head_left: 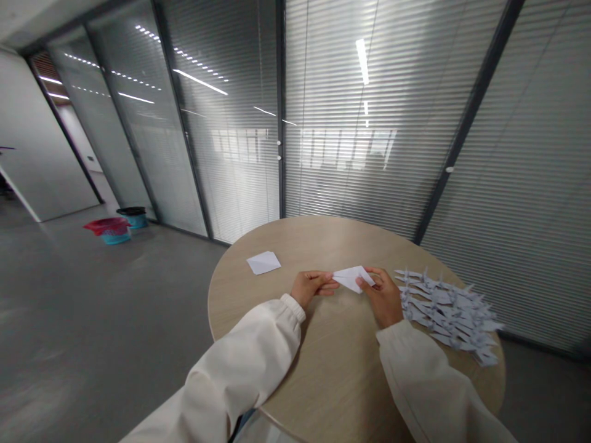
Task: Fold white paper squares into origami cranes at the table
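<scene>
A folded piece of white paper (349, 279), kite-shaped with a narrow point to the left, is held up between both hands above the table. My left hand (314, 287) pinches the narrow tip between thumb and fingers. At the wide end, my right hand (382, 296) grips the paper with its thumb on the near face and fingers behind. Left of my hands lies a flat stack of white paper sheets (263, 263). Many folded white paper cranes (450, 311) stand close together in rows to the right of my right hand.
The round wooden table (341, 363) has a curved edge with the cranes near its right side. Beyond it stands a glass partition with blinds (341, 154). On the floor at left are a blue bin with a red liner (111, 231) and another with a black liner (133, 216).
</scene>
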`<state>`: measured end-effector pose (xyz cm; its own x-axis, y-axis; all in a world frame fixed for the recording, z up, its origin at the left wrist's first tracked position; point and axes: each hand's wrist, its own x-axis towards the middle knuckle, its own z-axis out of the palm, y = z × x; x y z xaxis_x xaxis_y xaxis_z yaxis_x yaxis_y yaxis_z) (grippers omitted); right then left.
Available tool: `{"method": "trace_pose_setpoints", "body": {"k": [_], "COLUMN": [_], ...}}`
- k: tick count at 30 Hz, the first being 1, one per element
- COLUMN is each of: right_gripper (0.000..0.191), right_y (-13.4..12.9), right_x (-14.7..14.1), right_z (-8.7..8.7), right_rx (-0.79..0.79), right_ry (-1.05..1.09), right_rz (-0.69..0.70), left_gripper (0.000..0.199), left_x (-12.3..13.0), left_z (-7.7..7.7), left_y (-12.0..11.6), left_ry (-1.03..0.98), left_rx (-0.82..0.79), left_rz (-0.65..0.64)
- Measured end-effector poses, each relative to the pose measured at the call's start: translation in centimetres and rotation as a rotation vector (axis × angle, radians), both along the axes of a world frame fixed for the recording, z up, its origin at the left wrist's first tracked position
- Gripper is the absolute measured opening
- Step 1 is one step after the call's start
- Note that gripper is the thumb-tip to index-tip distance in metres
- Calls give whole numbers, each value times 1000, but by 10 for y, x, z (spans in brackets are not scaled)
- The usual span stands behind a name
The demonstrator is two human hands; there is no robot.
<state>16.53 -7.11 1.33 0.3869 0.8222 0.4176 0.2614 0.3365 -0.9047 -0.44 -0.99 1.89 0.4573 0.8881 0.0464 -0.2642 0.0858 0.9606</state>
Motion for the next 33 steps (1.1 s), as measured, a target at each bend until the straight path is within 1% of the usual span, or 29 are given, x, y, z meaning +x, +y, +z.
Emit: {"method": "trace_pose_setpoints", "body": {"k": [3,6,9,14,19,27,33], "right_gripper": [40,39,37,39,36,37,33], "right_y": [-1,0,0,0,-1,-1,-3], "right_x": [-1,-3,-3,-1,-1,-2,-3], "right_z": [1,2,1,1,0,1,4], "right_rx": [8,28,43,17,-2,7,21], "right_ry": [11,19,15,-13,-64,-57,-103], "right_rz": [-1,-16,-29,-3,27,31,-14], "left_gripper": [37,37,37,39,43,42,40], "left_x": [1,2,3,4,5,6,6], "left_z": [1,2,2,-1,-1,-3,3], "left_y": [-3,-5,-6,-5,-8,-9,-14], "left_ry": [-7,-3,27,105,169,172,254], "left_rx": [16,29,33,31,83,71,77], "left_rz": [7,40,51,-8,-93,-84,-80]}}
